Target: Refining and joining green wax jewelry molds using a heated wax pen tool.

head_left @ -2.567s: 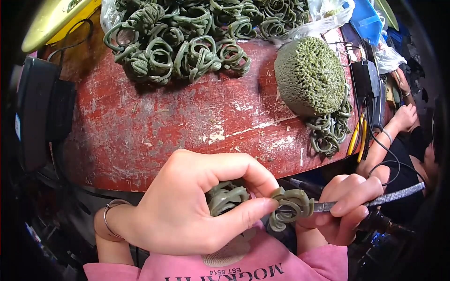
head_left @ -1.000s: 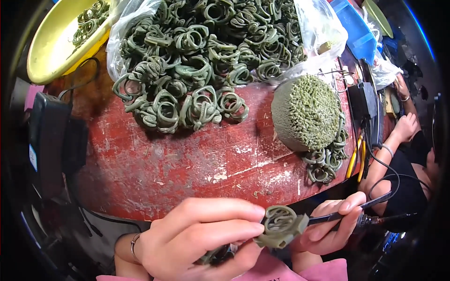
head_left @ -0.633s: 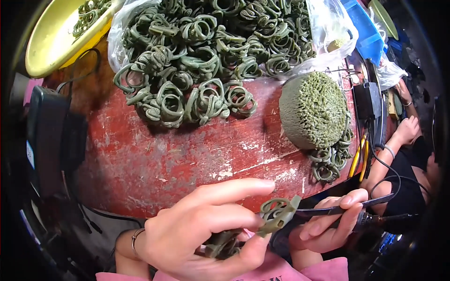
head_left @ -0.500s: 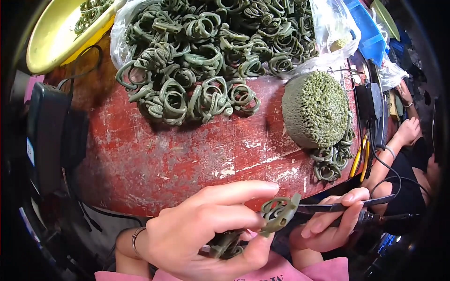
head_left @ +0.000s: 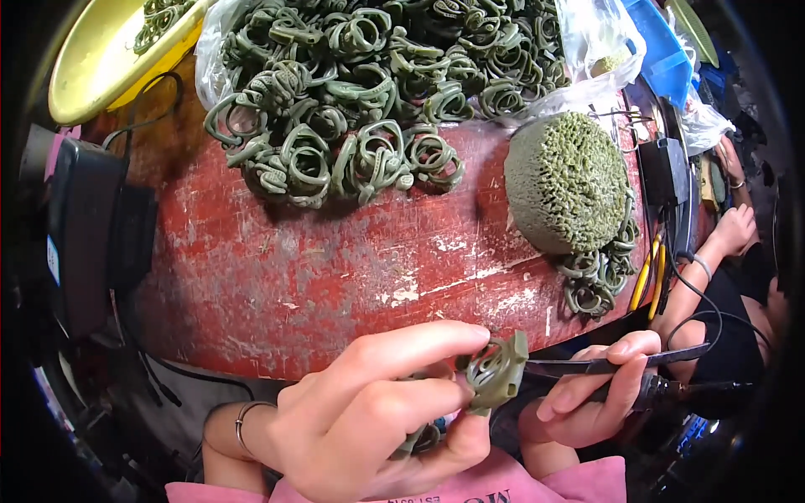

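My left hand (head_left: 360,411) is closed, thumb and fingers pinching a green wax-like ring piece (head_left: 498,373) with looped openwork and a flat bar on its right side. More green rings (head_left: 419,439) show partly under its fingers and palm. My right hand (head_left: 599,386) grips a slim, dark, flat file-like tool (head_left: 579,366); its tip reaches the ring piece's right side, though I cannot tell whether they touch. Below the right hand a black handle-like object (head_left: 671,391) shows, and whether the hand also holds it is unclear.
Green rings (head_left: 369,96) are heaped on clear plastic on the worn red table (head_left: 335,268). A rough green round block (head_left: 570,184) stands right, beside yellow-handled pliers (head_left: 648,277). A yellow basin (head_left: 80,80), a black box (head_left: 84,235) and cables lie left. Another person's arm (head_left: 713,243) is far right.
The ring piece has turned slightly in my left hand and sits a little higher and further left. My right hand and the tool have shifted slightly with it.
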Available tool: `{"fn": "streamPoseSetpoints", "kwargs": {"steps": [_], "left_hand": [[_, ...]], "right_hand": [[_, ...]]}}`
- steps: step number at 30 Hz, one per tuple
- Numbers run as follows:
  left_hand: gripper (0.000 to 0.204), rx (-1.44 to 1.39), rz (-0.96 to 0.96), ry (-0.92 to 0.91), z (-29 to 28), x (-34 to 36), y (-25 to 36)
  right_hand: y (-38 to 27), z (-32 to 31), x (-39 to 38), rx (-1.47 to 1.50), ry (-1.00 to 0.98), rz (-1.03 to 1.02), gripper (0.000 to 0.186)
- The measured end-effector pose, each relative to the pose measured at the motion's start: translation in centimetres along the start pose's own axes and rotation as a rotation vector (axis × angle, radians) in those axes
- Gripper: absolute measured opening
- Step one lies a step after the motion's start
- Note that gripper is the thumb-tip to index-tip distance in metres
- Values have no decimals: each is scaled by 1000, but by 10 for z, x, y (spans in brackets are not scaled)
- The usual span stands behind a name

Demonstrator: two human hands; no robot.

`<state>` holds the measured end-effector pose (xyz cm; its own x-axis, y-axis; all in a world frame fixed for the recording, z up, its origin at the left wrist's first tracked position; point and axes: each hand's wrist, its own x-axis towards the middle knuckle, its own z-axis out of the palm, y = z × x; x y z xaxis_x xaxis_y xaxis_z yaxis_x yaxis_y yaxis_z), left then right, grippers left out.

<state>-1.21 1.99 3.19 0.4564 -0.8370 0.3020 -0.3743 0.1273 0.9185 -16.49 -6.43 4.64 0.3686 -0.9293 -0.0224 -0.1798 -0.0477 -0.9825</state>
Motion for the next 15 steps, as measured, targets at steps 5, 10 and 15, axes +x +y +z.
{"fn": "streamPoseSetpoints", "kwargs": {"steps": [5, 10, 15], "left_hand": [[27, 38, -7, 17, 4, -3, -1], [26, 117, -26, -24, 2, 4, 4], [24, -10, -58, -73, 1, 8, -9]], "right_hand": [[42, -3, 4, 14, -47, -532, 40], [16, 1, 3, -79, 5, -287, 27], [-5, -12, 21, 77, 259, -233, 15]]}}
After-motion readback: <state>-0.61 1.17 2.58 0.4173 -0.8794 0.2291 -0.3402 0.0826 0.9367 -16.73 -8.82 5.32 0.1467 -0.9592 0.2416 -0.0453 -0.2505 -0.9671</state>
